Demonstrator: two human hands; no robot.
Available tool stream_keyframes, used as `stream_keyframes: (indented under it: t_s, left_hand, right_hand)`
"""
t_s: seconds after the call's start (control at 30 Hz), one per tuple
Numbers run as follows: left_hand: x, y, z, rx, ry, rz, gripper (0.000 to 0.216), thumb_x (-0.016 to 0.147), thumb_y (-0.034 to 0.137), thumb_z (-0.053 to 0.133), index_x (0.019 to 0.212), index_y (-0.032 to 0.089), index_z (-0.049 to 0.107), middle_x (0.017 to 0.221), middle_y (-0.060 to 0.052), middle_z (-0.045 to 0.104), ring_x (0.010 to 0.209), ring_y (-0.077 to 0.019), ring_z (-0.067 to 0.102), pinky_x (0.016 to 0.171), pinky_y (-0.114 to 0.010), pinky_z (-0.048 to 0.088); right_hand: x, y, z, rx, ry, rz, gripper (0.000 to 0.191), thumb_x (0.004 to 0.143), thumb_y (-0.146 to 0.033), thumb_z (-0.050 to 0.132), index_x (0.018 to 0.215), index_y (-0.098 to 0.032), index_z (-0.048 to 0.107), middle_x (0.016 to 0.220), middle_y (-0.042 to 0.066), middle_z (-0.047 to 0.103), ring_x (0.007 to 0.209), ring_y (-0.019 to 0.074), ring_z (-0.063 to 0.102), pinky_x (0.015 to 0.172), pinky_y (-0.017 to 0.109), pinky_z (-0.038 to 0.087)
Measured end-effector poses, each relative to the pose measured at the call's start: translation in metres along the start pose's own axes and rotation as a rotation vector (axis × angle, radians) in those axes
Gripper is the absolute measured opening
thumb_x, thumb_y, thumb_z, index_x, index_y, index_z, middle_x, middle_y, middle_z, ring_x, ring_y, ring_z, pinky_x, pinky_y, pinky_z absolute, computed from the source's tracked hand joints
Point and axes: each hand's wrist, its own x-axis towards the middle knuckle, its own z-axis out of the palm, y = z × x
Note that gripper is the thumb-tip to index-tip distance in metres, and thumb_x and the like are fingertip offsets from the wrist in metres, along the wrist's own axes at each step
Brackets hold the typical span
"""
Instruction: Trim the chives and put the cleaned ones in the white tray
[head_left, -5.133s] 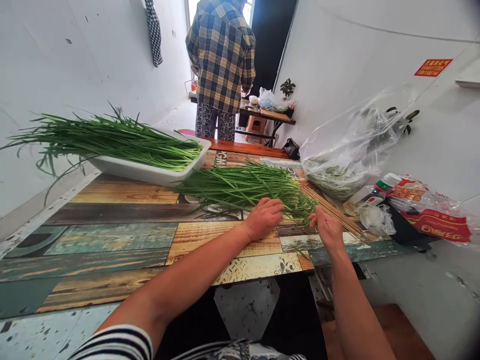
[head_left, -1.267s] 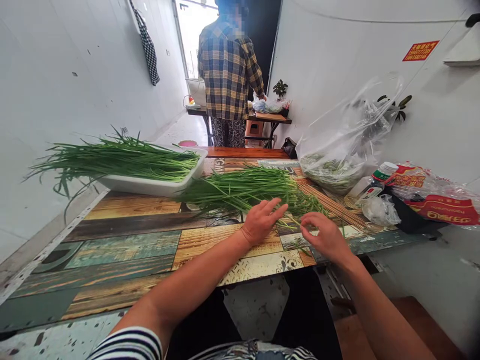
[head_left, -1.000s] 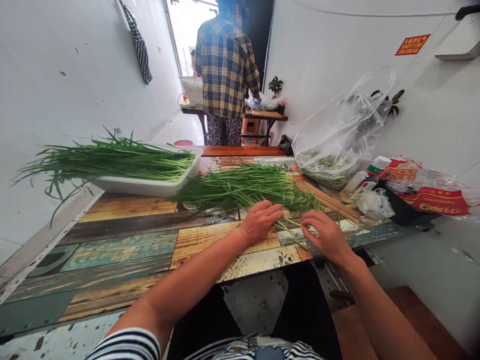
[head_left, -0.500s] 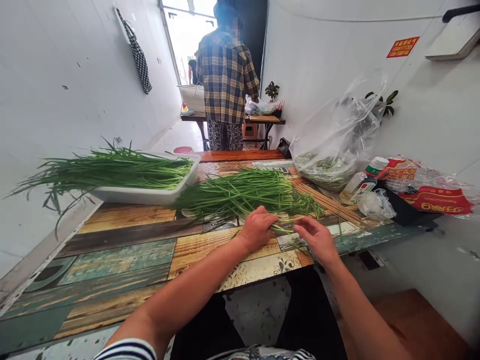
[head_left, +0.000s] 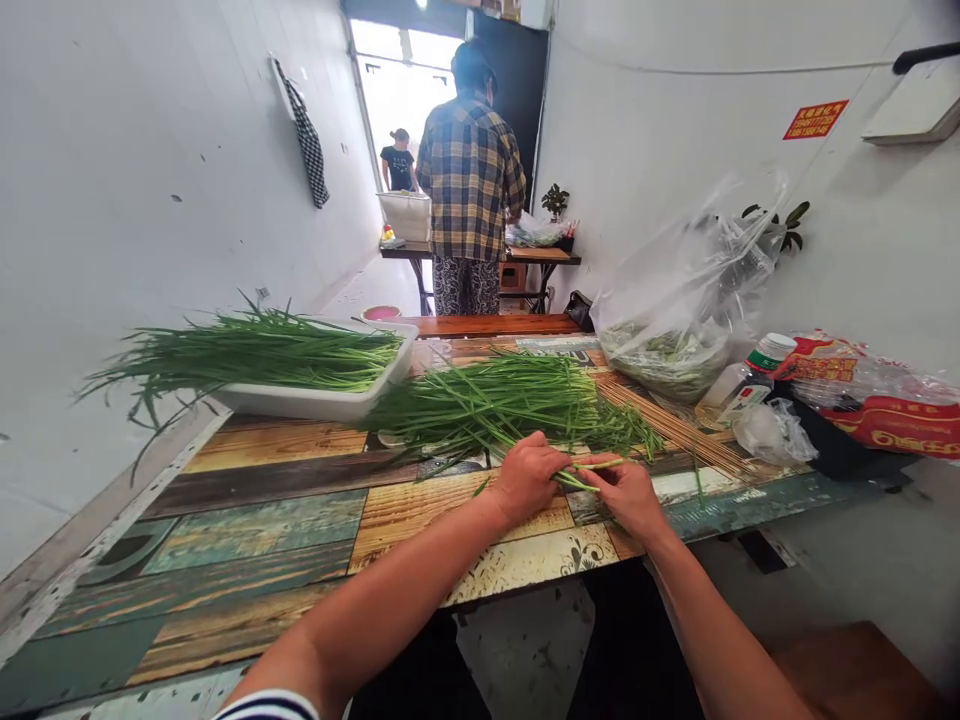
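My left hand [head_left: 529,478] is closed round a few garlic chives [head_left: 576,480], their pale stem ends poking out to the right. At those stem ends my right hand [head_left: 628,498] pinches the chives between thumb and fingers. Just beyond both hands lies a large pile of garlic chives [head_left: 502,395] on the table, leaves to the left and stems to the right. Loose green trimmings [head_left: 634,425] are heaped at the pile's right end. Thin wooden skewers [head_left: 679,425] lie in a bundle beside them.
A white tray [head_left: 315,403] of more chives stands at the left. On the right are a plastic bag [head_left: 667,350] of greens, a bottle [head_left: 742,385], crumpled plastic [head_left: 776,432] and red packaging [head_left: 907,410]. A person in a plaid shirt [head_left: 469,180] stands beyond, another person [head_left: 399,165] farther off.
My right thumb and fingers have closed on the stem ends, nearer my left hand. The whole view has shifted slightly, so things appear lower and farther right.
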Motion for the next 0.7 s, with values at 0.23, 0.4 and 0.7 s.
stream_keyframes:
  t_s: [0.23, 0.4, 0.7]
  left_hand:
    - [0.0002, 0.0067, -0.0019, 0.040, -0.027, -0.033, 0.018, 0.078, 0.016, 0.054, 0.095, 0.020, 0.062, 0.088, -0.002, 0.068, 0.081, -0.0167, 0.055, 0.082, -0.032, 0.038]
    - [0.0024, 0.0083, -0.0040, 0.069, -0.022, -0.072, 0.010, 0.082, 0.019, 0.055, 0.091, 0.020, 0.060, 0.085, -0.003, 0.068, 0.091, -0.0200, 0.053, 0.083, -0.033, 0.036]
    - [0.0050, 0.0075, -0.0053, 0.142, -0.036, 0.011, 0.009, 0.085, 0.024, 0.053, 0.091, 0.018, 0.054, 0.081, -0.003, 0.061, 0.081, -0.0174, 0.057, 0.089, -0.034, 0.036]
  right_hand:
    - [0.0009, -0.0007, 0.0036, 0.113, 0.011, 0.101, 0.031, 0.070, -0.047, 0.069, 0.086, -0.021, 0.072, 0.086, 0.007, 0.073, 0.078, 0.0235, 0.068, 0.069, 0.036, 0.056]
    - [0.0012, -0.0013, 0.0040, 0.278, -0.012, 0.218, 0.035, 0.066, -0.049, 0.074, 0.087, -0.021, 0.073, 0.089, 0.007, 0.073, 0.078, 0.0235, 0.068, 0.061, 0.033, 0.056]
    - [0.0063, -0.0094, 0.0010, 0.273, -0.019, 0.222, 0.037, 0.058, -0.048, 0.078, 0.082, -0.021, 0.072, 0.081, 0.007, 0.073, 0.070, 0.0249, 0.068, 0.057, 0.034, 0.056]
